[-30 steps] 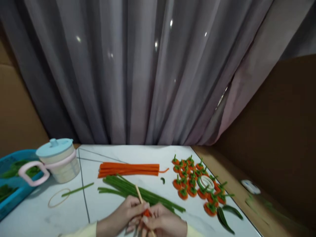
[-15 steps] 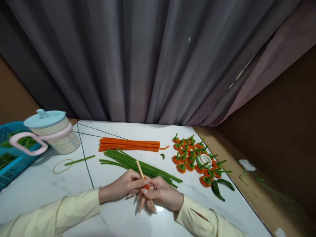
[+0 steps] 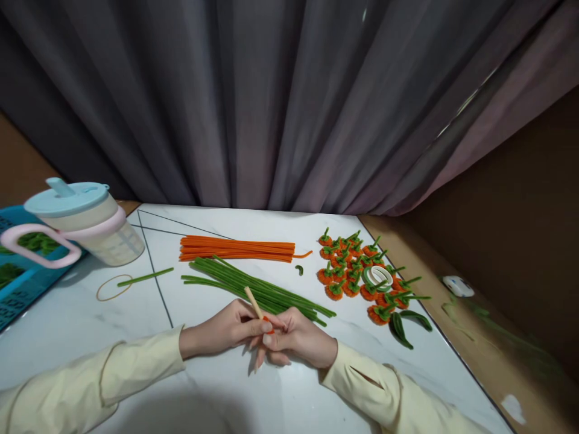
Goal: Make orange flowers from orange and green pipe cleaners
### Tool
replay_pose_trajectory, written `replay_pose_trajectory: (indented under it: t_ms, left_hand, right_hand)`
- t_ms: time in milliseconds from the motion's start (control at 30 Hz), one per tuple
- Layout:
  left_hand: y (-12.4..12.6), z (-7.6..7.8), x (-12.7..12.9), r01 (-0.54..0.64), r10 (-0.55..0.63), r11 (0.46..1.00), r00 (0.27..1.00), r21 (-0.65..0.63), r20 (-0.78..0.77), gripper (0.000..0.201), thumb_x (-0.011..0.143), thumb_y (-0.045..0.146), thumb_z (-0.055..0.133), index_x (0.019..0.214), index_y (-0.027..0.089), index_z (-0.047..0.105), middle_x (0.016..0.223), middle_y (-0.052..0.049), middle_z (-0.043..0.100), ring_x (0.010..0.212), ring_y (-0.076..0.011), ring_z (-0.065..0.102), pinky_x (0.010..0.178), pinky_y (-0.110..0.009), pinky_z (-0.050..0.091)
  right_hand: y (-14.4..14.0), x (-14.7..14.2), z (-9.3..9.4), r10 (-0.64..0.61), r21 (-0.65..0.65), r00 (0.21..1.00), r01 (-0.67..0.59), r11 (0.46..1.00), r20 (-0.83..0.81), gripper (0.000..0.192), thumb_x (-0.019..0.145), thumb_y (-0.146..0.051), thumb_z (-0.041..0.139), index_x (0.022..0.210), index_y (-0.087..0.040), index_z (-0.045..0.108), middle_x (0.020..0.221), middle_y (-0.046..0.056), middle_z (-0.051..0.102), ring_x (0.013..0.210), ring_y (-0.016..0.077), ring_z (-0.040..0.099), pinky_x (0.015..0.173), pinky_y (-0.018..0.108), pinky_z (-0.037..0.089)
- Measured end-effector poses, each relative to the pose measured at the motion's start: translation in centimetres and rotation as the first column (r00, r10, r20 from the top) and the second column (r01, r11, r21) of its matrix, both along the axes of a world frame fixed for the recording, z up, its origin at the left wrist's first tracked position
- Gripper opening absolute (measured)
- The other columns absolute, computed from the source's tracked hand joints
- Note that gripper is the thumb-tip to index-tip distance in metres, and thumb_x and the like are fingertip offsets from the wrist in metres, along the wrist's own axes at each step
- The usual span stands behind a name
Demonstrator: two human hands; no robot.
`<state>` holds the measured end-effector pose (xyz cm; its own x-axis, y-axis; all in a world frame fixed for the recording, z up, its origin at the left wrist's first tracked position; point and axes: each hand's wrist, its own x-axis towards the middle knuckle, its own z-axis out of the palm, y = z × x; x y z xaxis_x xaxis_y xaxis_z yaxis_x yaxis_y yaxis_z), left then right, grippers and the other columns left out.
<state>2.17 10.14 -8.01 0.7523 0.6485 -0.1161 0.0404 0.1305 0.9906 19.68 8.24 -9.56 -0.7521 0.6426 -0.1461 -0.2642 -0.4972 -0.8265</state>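
Observation:
Low over the front middle of the table, my left hand [image 3: 228,325] and my right hand [image 3: 301,337] meet, both closed with fingertips together. Between them a thin wooden stick [image 3: 254,302] slants up to the left. A short orange pipe cleaner [image 3: 268,323] is around the stick, mostly covered by my fingers. My left hand pinches the stick, and my right hand grips at the orange pipe cleaner; its exact hold is partly hidden. Just behind my hands lies a bundle of green pipe cleaners [image 3: 253,284], with a bundle of orange pipe cleaners [image 3: 235,248] beyond it.
Several small orange pumpkins [image 3: 335,291] with green stems fill the right side, a tape roll [image 3: 379,277] among them and green leaf shapes [image 3: 398,330] in front. At left are a lidded cup [image 3: 102,235], a blue basket [image 3: 27,289], and a rubber band [image 3: 106,299].
The view has tilted slightly, so the table sits higher in the picture. My hands stay together on the stick; its lower end no longer shows below my right fingers.

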Motion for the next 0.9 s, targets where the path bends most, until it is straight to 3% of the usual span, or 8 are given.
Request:
replay_pose_trajectory:
  t_ms: [167, 267, 400, 567, 633, 733, 800, 900]
  left_hand:
    - [0.4, -0.2, -0.2, -0.041, 0.044, 0.990, 0.999, -0.134, 0.013, 0.046, 0.084, 0.050, 0.057, 0.093, 0.007, 0.069, 0.046, 0.007, 0.039, 0.037, -0.0031, 0.022, 0.035, -0.018, 0.016]
    - [0.5, -0.6, -0.2, -0.074, 0.082, 0.979, 0.996, -0.187, 0.036, 0.046, 0.083, 0.051, 0.057, 0.093, 0.006, 0.067, 0.045, 0.007, 0.038, 0.037, -0.0034, 0.022, 0.034, -0.018, 0.016]
    - [0.7, -1.0, -0.3, -0.094, 0.112, 0.968, 0.992, -0.231, 0.063, 0.044, 0.081, 0.052, 0.059, 0.073, 0.009, 0.062, 0.043, 0.008, 0.035, 0.036, -0.0041, 0.024, 0.036, -0.019, 0.018]
    - [0.8, -1.2, -0.5, -0.108, 0.127, 0.976, 0.988, -0.191, 0.087, 0.048, 0.082, 0.051, 0.057, 0.055, 0.013, 0.050, 0.044, 0.006, 0.037, 0.039, -0.0055, 0.030, 0.040, -0.021, 0.021]
    - [0.8, -1.2, -0.6, -0.113, 0.126, 0.981, 0.989, -0.158, 0.072, 0.046, 0.083, 0.051, 0.056, 0.062, 0.011, 0.057, 0.045, 0.006, 0.037, 0.040, -0.0058, 0.030, 0.040, -0.021, 0.021]
    - [0.8, -1.1, -0.7, -0.098, 0.106, 0.983, 0.993, -0.153, 0.049, 0.044, 0.085, 0.050, 0.055, 0.090, 0.008, 0.065, 0.050, 0.006, 0.038, 0.041, -0.0057, 0.027, 0.040, -0.020, 0.019]
    - [0.8, -0.9, -0.7, -0.071, 0.076, 0.985, 0.997, -0.158, 0.022, 0.050, 0.085, 0.052, 0.054, 0.109, 0.008, 0.062, 0.055, 0.005, 0.041, 0.043, -0.0058, 0.027, 0.040, -0.020, 0.018]
    - [0.8, -0.6, -0.7, -0.036, 0.034, 0.994, 0.999, -0.101, -0.023, 0.058, 0.084, 0.055, 0.052, 0.120, 0.010, 0.057, 0.063, 0.003, 0.044, 0.049, -0.0071, 0.030, 0.043, -0.020, 0.020]
  right_hand:
    - [0.3, -0.1, 0.0, -0.029, 0.036, 0.998, 0.027, 0.999, 0.060, 0.034, 0.077, -0.039, 0.070, 0.074, -0.005, 0.068, 0.051, 0.002, 0.063, 0.032, 0.0026, 0.041, 0.035, 0.017, 0.031]
    - [0.4, -0.1, 0.0, -0.031, 0.054, 0.998, 0.028, 0.998, 0.060, 0.034, 0.076, -0.038, 0.070, 0.080, -0.005, 0.069, 0.055, 0.003, 0.064, 0.032, 0.0032, 0.044, 0.034, 0.016, 0.033]
    - [0.6, 0.2, 0.0, -0.016, 0.035, 1.000, 0.016, 0.999, 0.013, 0.035, 0.075, -0.040, 0.071, 0.086, -0.007, 0.067, 0.066, 0.007, 0.069, 0.034, 0.0041, 0.048, 0.033, 0.015, 0.035]
    - [0.9, 0.3, -0.3, -0.009, 0.011, 1.000, 0.009, 1.000, -0.016, 0.048, 0.085, -0.052, 0.054, 0.089, -0.005, 0.065, 0.065, 0.010, 0.069, 0.036, 0.0075, 0.052, 0.032, 0.017, 0.035]
    - [0.9, 0.3, -0.3, -0.018, 0.007, 1.000, 0.018, 1.000, -0.020, 0.046, 0.085, -0.050, 0.056, 0.089, -0.006, 0.065, 0.064, 0.009, 0.069, 0.036, 0.0072, 0.052, 0.033, 0.016, 0.034]
    - [0.9, 0.2, -0.6, -0.044, -0.003, 0.999, 0.044, 0.999, -0.009, 0.042, 0.083, -0.048, 0.060, 0.087, -0.007, 0.064, 0.061, 0.006, 0.068, 0.034, 0.0065, 0.050, 0.033, 0.016, 0.034]
    - [0.8, 0.2, -0.7, -0.063, -0.002, 0.998, 0.063, 0.998, 0.006, 0.040, 0.082, -0.047, 0.062, 0.084, -0.007, 0.064, 0.060, 0.005, 0.067, 0.033, 0.0056, 0.048, 0.033, 0.016, 0.033]
    - [0.7, 0.1, -0.8, -0.086, 0.020, 0.996, 0.085, 0.996, 0.023, 0.039, 0.081, -0.046, 0.063, 0.081, -0.007, 0.064, 0.058, 0.004, 0.066, 0.032, 0.0041, 0.045, 0.032, 0.015, 0.031]
